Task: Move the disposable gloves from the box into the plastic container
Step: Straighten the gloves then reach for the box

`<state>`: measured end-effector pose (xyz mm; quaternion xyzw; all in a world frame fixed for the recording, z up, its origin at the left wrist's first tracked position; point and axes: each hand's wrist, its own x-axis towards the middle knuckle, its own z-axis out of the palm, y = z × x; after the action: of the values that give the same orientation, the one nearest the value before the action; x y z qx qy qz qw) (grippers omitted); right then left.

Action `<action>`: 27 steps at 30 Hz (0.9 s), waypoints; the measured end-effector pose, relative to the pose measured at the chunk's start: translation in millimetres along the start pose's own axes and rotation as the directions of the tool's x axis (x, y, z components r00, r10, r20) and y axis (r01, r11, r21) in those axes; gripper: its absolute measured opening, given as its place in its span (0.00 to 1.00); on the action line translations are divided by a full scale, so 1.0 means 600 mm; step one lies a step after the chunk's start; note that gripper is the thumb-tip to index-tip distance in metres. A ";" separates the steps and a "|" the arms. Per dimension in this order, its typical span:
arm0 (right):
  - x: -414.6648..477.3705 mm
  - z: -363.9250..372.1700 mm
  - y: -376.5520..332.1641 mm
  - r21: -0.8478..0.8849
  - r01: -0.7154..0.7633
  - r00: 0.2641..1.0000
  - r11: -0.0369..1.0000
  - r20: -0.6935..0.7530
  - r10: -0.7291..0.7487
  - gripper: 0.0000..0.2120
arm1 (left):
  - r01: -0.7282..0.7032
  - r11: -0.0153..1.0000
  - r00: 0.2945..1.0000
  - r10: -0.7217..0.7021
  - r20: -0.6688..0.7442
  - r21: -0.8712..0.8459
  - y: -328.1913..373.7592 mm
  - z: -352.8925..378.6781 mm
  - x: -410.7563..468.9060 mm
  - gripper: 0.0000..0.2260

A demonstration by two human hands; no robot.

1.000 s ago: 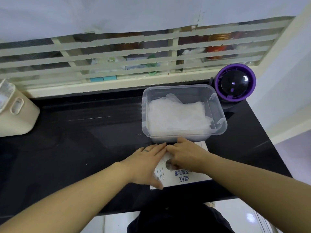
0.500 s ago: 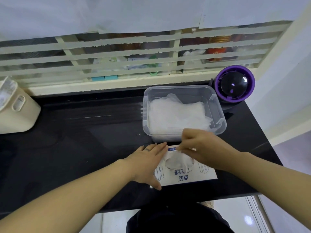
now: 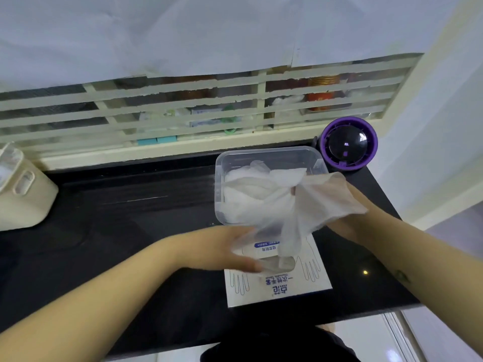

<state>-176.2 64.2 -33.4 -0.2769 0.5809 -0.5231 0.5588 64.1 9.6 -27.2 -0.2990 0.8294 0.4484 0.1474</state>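
One bench [image 3: 130,231] carries everything. One container [image 3: 269,150] stands just beyond the fingers of both hands. It already has a pile [image 3: 232,212] of gloves in it, so I judge much of the task done.

One box [image 3: 277,292] lies under the left hand [image 3: 222,249], whose fingers lie straight and flat on its top, gripping nothing and pressing it down. The right hand [image 3: 347,231] is raised by the container's near edge. Its fingers, veiled by film, pinch a bunch of gloves [image 3: 321,202] that trails down from them to the box's opening.

This bunch looks midway: nearly out of the box, not yet dropped in. The sheets in the bunch and the pile cannot be counted, and what is left in the box is hidden.
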 end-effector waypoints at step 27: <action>0.037 0.016 -0.061 0.014 -0.035 0.999 0.999 -0.014 0.035 0.23 | -0.316 0.050 0.889 -0.333 -0.315 -0.947 0.040 -0.096 0.075 0.15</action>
<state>-181.9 30.0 -6.5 -0.2592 0.5859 -0.5192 0.5656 15.3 -44.5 -2.6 -0.4171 0.2923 0.8074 -0.2977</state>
